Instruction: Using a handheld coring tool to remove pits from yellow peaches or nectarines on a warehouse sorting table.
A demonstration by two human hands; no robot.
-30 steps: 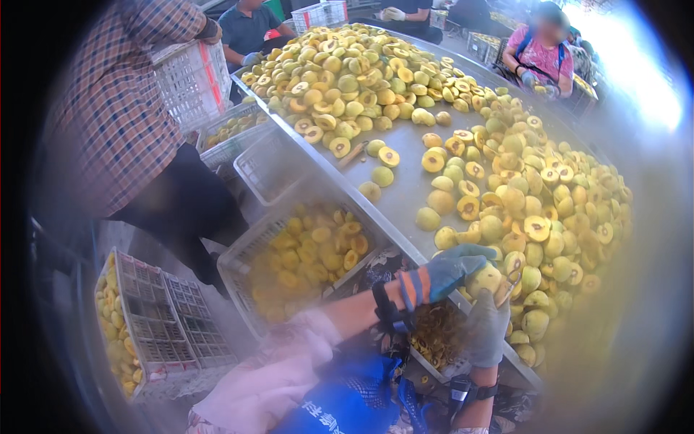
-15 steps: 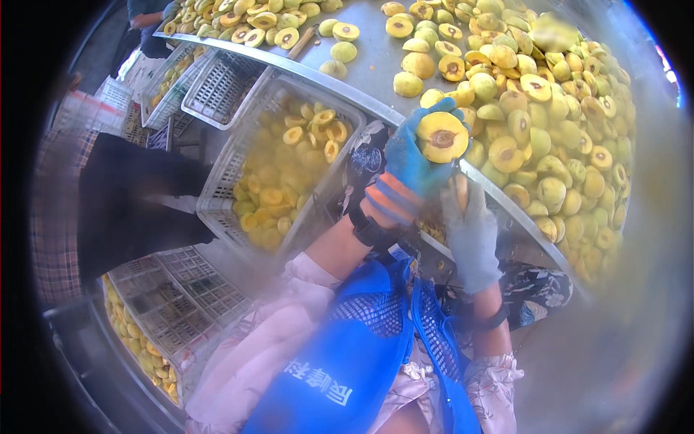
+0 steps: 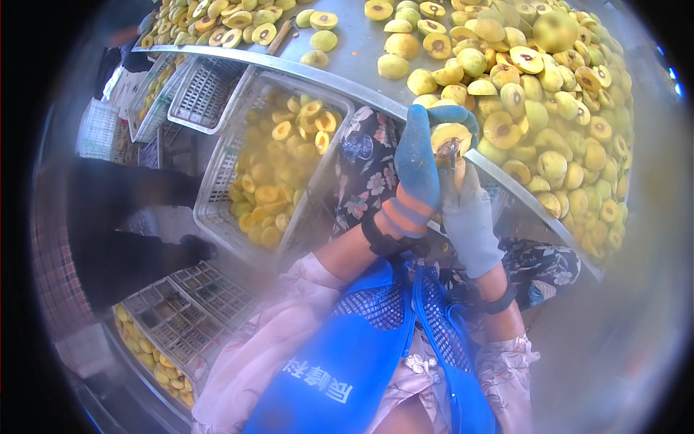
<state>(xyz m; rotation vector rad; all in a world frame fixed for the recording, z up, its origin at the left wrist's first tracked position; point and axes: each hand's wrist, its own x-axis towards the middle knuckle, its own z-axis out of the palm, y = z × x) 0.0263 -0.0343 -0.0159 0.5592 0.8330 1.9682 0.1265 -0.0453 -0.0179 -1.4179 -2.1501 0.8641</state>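
Note:
My left hand (image 3: 418, 159), in a blue and orange glove, curls around a yellow peach half (image 3: 448, 133) at the metal table's edge, cut face toward me. In a pale grey glove, my right hand (image 3: 471, 224) grips a small pitting tool (image 3: 459, 171) with a wooden handle. Its metal tip reaches into the dark middle of the peach half; how deep, I cannot tell. Just beyond my hands, a big heap of halved peaches (image 3: 553, 166) covers the right of the table, many with pits showing.
A white plastic crate (image 3: 210, 189) of pitted halves stands left of my lap. Beside it is another crate (image 3: 206, 87). A wooden-handled tool (image 3: 280, 37) lies on the metal table (image 3: 347, 69). Another person's dark-clad legs (image 3: 130, 195) are at left, near stacked crates (image 3: 184, 307).
The tool's metal tip has come up to the cut face of the peach half. My left hand has turned, tilting the fruit toward the tool. The view has shifted slightly.

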